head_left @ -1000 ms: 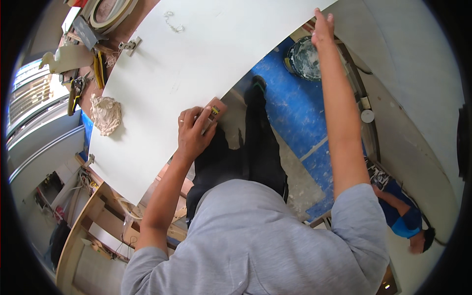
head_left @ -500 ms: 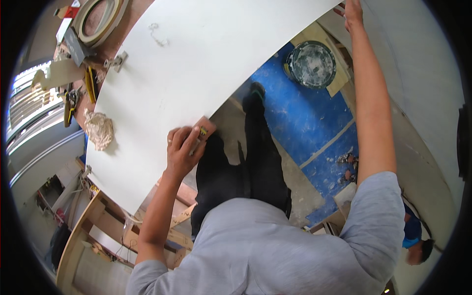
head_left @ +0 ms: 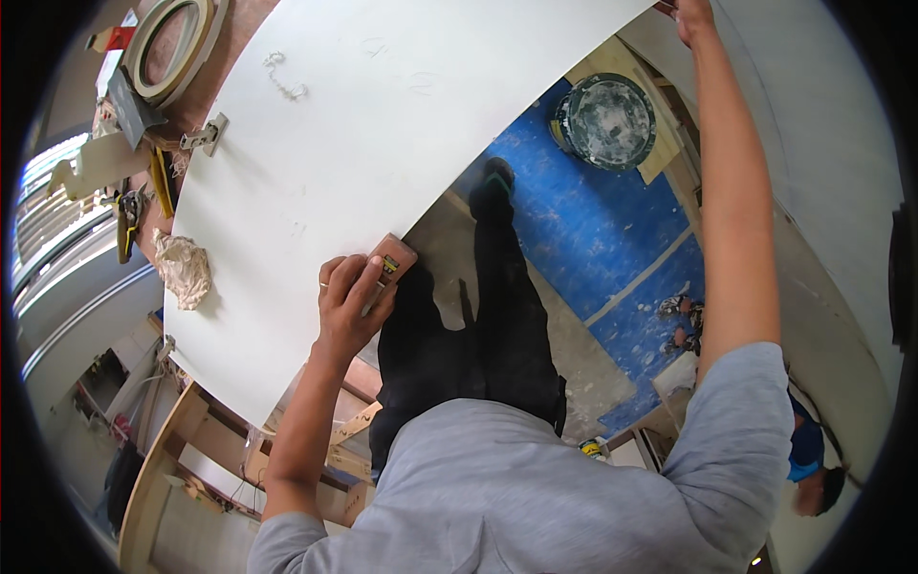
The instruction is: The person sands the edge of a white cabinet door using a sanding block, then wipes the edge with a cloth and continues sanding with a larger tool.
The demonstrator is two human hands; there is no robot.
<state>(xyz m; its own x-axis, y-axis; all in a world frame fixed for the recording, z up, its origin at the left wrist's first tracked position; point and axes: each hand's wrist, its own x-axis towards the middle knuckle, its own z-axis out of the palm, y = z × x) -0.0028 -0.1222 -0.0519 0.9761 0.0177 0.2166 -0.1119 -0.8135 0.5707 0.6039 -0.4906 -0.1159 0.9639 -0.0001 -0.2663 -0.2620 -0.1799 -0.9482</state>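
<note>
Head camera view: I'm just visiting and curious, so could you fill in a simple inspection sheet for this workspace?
Surface: white panel, metal fittings along its left edge.
Job's things: pinkish-brown block at the panel's near edge.
Clutter: crumpled cloth on the panel; coil and yellow-black tool beyond its left edge.
Hands: left hand grips the block; right hand near the panel's far edge, contact unclear.
Cables: thin dark cords, lower left.
Surroundings: dark bucket, blue floor covering, another person at right.

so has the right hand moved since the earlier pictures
Yes, the right hand has moved forward and to the right, away from the white-smeared bucket on the floor; the gap between them looks wider now.
</note>
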